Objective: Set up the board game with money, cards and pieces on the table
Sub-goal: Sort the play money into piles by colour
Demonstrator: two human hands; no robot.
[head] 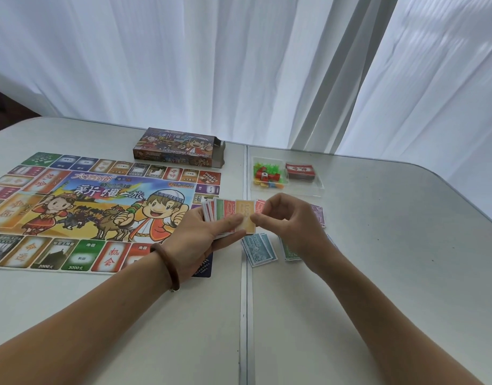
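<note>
White table [378, 273] w/ a centre seam [243, 301]; white curtain [239, 65] behind, lit from outside. Board [100, 207] lies flat on the L half, box [175, 148] just behind it, end flap open. R half: clear tray [303, 188] w/ pieces [267, 176] and a red deck [300, 170] side by side. L hand [200, 240], bracelet [167, 266] on wrist, grips a fan of notes [225, 211] above the board's near R corner, thumb laid across them. R hand [292, 223] pinches the yellow note [246, 218] at the fan's front btwn thumb and forefinger, other fingers curled in. On the table under the R hand: blue notes [258, 250], green notes [290, 252], purple notes [318, 215], in separate piles.
</note>
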